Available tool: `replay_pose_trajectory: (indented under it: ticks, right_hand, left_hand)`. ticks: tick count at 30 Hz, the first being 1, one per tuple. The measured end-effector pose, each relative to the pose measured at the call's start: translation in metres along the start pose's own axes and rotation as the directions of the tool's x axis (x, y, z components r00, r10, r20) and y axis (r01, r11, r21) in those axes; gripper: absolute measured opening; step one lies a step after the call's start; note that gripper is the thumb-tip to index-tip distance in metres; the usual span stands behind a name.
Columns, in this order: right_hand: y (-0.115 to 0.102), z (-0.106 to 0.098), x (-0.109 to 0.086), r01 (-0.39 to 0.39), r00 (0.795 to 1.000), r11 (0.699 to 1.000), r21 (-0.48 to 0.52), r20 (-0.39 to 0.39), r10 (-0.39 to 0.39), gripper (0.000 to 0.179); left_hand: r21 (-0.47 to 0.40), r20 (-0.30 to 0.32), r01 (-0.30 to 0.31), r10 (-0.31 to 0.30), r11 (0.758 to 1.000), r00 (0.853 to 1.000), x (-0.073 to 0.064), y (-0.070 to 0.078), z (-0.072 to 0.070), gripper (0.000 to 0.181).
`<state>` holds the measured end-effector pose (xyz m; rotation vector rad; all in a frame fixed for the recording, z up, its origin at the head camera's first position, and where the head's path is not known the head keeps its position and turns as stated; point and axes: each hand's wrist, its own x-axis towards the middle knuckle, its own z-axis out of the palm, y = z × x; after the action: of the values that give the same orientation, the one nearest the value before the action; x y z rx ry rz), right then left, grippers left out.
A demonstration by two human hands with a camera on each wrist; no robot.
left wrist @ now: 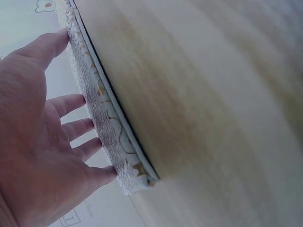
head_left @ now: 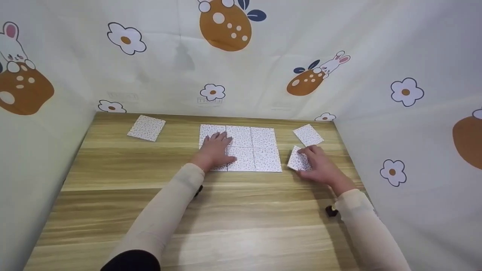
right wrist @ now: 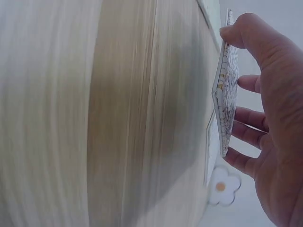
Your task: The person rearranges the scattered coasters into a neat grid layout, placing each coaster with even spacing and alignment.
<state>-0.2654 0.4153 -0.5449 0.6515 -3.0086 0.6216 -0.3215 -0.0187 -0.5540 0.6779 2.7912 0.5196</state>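
Observation:
White speckled square tiles lie edge to edge in a block (head_left: 265,154), two rows deep, on the wooden table. My left hand (head_left: 214,150) is spread over the block's left part, covering some of its tiles. In the left wrist view, the fingertips of the left hand (left wrist: 42,123) touch the speckled top of the block (left wrist: 102,113). To the right of the block, my right hand (head_left: 320,165) grips a single tile (head_left: 298,160) by its edges. The right wrist view shows this tile (right wrist: 226,90) tilted between the thumb and fingers of the right hand (right wrist: 279,118).
One loose tile (head_left: 147,128) lies at the table's far left. Another loose tile (head_left: 308,134) lies just behind the right hand. A pale printed curtain (head_left: 162,71) with rabbits and flowers hangs along the back and sides of the wooden table (head_left: 241,210).

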Motion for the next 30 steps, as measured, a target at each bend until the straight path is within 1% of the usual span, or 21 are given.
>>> replay_pose_trajectory:
  ticks: [6, 14, 22, 30]
  right_hand:
    - [-0.026, 0.004, 0.002, 0.102, 0.995, 0.995, -0.018, 0.022, -0.101, 0.075]
    - [-0.058, 0.008, 0.001, 0.146, 0.984, 0.989, -0.040, 0.108, -0.141, 0.082]
    - [-0.078, 0.019, -0.001, 0.238, 0.960, 0.971, -0.034, 0.158, -0.229, 0.080]
    - [-0.092, 0.025, -0.004, 0.291, 0.944, 0.956, -0.048, 0.178, -0.278, 0.079]
  left_hand:
    - [-0.006, -0.016, 0.001, -0.001, 1.000, 1.000, 0.001, -0.001, 0.002, 0.090]
    - [-0.008, -0.011, 0.003, -0.003, 1.000, 1.000, 0.001, -0.001, 0.002, 0.089]
    - [-0.004, -0.013, -0.002, 0.002, 1.000, 1.000, 0.000, -0.001, 0.002, 0.089]
    - [-0.019, -0.008, 0.000, 0.000, 1.000, 1.000, -0.001, 0.000, 0.000, 0.089]
